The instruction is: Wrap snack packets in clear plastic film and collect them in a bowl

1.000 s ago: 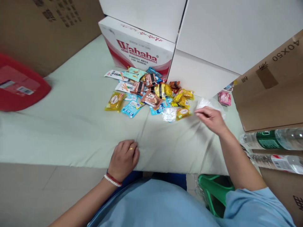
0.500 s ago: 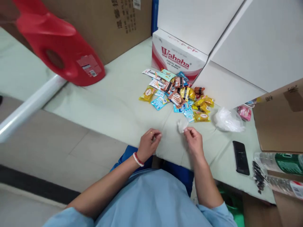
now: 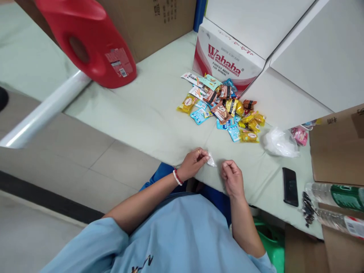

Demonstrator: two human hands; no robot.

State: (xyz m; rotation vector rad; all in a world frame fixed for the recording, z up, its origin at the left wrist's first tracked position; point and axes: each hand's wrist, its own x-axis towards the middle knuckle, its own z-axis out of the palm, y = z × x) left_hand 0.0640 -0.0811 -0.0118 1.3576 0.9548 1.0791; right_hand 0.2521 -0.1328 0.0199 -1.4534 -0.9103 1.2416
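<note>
Over the front edge of the table, my left hand [image 3: 195,163] pinches a small, clear-white plastic bag [image 3: 211,160] between thumb and fingers. The bag is flattened to a narrow tip that points right. Just right of that tip, my right hand [image 3: 232,177] is closed with its fingers curled, apart from the bag, and nothing shows in it. Beyond both hands lies a heap of wrapped snacks [image 3: 222,113]: brown, yellow, blue and white packets. A crumpled pile of clear plastic bags [image 3: 280,143] sits to the right of the heap.
A Wahaha carton [image 3: 224,60] stands behind the snacks, beside white boxes [image 3: 309,57]. At the left are a red jug [image 3: 96,49] and a plastic-wrapped roll [image 3: 48,110]. A phone [image 3: 290,186], plastic bottles [image 3: 335,193] and a brown carton [image 3: 338,151] are at the right.
The small plastic bag has passed from my right hand to my left. My left hand has moved right, and my right fingers have curled in. The view has shifted slightly.
</note>
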